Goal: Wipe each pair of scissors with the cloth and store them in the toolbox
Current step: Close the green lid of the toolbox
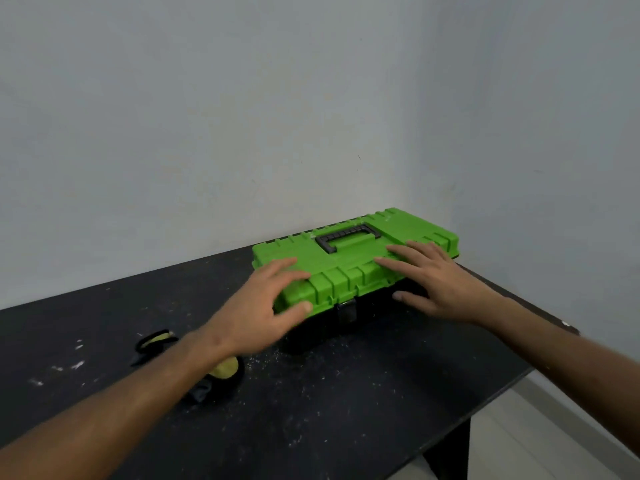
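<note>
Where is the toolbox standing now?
In the head view the toolbox stands lid closed at the table's far right corner by the wall, left hand and right hand on it.

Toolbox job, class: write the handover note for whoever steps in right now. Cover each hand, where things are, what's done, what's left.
Left hand: open, fingers spread over the toolbox lid's near-left corner.
Right hand: open, resting on the lid's right side.
Toolbox: lid down, at the table's far right corner.
Black-and-yellow item lies under the left forearm; can't identify.
Done: cannot tell.
Left: open the toolbox.
</note>
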Tool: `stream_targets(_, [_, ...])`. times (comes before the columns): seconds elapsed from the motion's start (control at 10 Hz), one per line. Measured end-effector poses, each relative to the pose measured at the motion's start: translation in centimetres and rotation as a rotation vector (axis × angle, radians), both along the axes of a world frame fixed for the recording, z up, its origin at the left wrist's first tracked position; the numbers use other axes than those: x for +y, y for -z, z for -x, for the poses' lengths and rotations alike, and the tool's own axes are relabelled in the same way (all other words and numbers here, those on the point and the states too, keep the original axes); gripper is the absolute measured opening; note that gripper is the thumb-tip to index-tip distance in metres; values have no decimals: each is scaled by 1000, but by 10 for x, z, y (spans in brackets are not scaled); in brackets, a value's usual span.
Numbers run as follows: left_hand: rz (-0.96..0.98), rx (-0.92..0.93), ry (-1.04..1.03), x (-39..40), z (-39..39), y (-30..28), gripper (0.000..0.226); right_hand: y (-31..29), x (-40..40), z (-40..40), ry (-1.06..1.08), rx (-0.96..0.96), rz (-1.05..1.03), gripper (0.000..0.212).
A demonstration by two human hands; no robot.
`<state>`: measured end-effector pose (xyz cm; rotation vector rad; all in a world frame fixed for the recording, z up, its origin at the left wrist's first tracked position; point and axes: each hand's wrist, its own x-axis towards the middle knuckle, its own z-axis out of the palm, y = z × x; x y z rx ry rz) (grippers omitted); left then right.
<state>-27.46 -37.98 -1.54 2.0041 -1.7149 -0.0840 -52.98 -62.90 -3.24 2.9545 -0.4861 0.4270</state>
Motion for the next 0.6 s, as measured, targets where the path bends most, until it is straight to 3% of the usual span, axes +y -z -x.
stream_targets(0.1, [51, -99, -37, 0, 12, 22, 79, 11, -7, -1, 20, -72, -19, 64])
stream_targets(0.2, [98, -117, -55, -10, 5, 28, 71, 17, -10, -11, 34, -127, -71, 65])
stream_targets(0.6, [55, -92, -62, -18, -23, 10, 75, 16, 2, -57, 93, -262, -92, 67])
